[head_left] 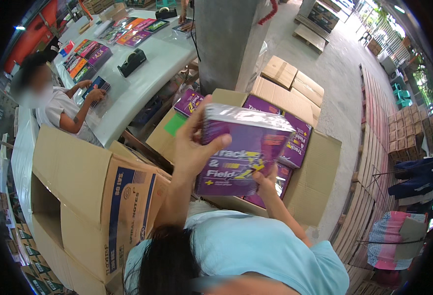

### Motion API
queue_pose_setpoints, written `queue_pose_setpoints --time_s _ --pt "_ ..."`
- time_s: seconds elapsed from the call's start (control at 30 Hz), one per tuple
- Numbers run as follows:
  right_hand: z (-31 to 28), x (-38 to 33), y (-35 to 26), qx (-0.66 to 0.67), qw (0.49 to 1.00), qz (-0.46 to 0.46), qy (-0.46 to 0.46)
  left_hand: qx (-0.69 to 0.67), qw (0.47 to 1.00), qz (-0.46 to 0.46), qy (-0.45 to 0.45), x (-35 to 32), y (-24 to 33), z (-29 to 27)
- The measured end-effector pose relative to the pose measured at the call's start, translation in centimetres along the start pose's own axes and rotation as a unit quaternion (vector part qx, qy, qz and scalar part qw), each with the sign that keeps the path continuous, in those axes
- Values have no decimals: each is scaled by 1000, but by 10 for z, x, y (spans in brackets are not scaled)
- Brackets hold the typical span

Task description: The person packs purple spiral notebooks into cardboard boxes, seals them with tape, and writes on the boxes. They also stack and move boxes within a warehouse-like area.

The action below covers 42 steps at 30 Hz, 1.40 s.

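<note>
I hold up a thick bundle of purple spiral notebooks (246, 152), its upper side shiny like clear film. My left hand (193, 140) grips its left side, thumb across the front cover. At the lower right corner, my right hand (267, 183) has its fingers pressed on the bundle. Just beyond stands an open carton (317, 172), flaps spread, with more purple notebook bundles (300, 140) in it. Part of that carton is hidden behind the bundle I hold. Another purple notebook bundle (188, 102) lies beyond my left hand, near a green sheet (175, 124).
A large carton (86, 196) stands at my left. At a pale table (150, 64), a co-worker (64, 105) handles a notebook near a tape dispenser (132, 62) and colourful notebook stacks (86, 56). A concrete pillar (228, 44) rises ahead; wooden pallets (369, 167) line the right.
</note>
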State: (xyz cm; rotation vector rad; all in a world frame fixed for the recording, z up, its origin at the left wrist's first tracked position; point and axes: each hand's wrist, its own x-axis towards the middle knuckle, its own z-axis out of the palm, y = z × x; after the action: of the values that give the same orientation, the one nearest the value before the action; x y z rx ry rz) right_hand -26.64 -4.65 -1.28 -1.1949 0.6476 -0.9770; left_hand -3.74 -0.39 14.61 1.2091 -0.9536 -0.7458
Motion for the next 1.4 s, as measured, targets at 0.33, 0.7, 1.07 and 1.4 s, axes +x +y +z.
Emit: queue_pose_setpoints --time_s 0.33,0.7,1.07,1.4 --pt "-26 -46 47 -387 893 130 187 114 993 -27 32 -6 -32 -25" --pt "67 42 -26 -622 778 -90 -27 68 943 -187 266 44 -198 -106" --pt "43 86 64 -727 680 66 -67 120 794 -510 309 153 -478 -140" --pt "51 100 56 -758 643 91 -71 183 739 -475 441 209 -478 -73"
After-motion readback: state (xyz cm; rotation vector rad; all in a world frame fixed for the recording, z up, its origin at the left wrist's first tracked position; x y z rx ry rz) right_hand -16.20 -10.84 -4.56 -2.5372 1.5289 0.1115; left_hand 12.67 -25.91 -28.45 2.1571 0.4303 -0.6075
